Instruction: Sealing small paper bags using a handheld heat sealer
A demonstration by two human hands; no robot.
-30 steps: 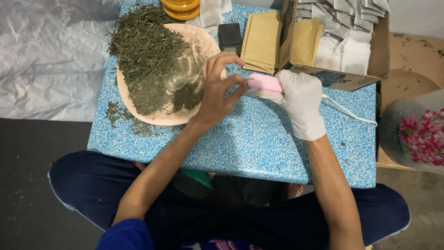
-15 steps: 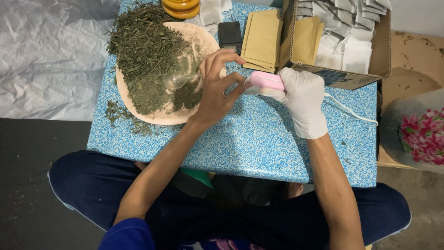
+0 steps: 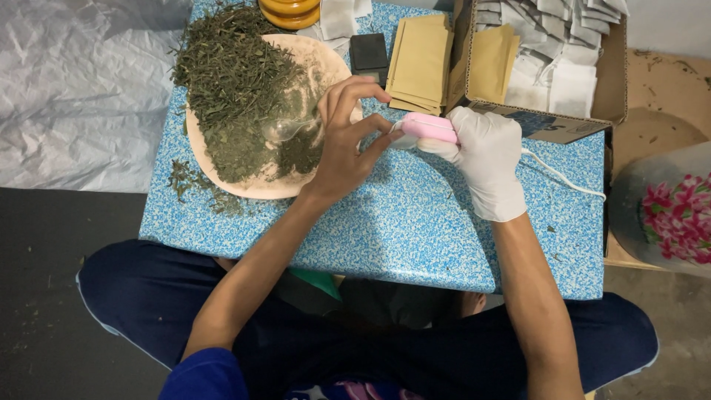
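My right hand, in a white glove, grips a pink hand-held device with a white cord over the blue speckled table. My bare left hand meets the device's front end, thumb and fingers pinching a small pale piece there; most of that piece is hidden. Just left of the hand, a round tan plate holds a heap of dried green leaves and a clear spoon.
Behind the hands lie a stack of tan paper pouches, a small black box and an open cardboard box with white bags and more pouches. Loose leaves lie off the plate. A flowered cloth is at right, my crossed legs below.
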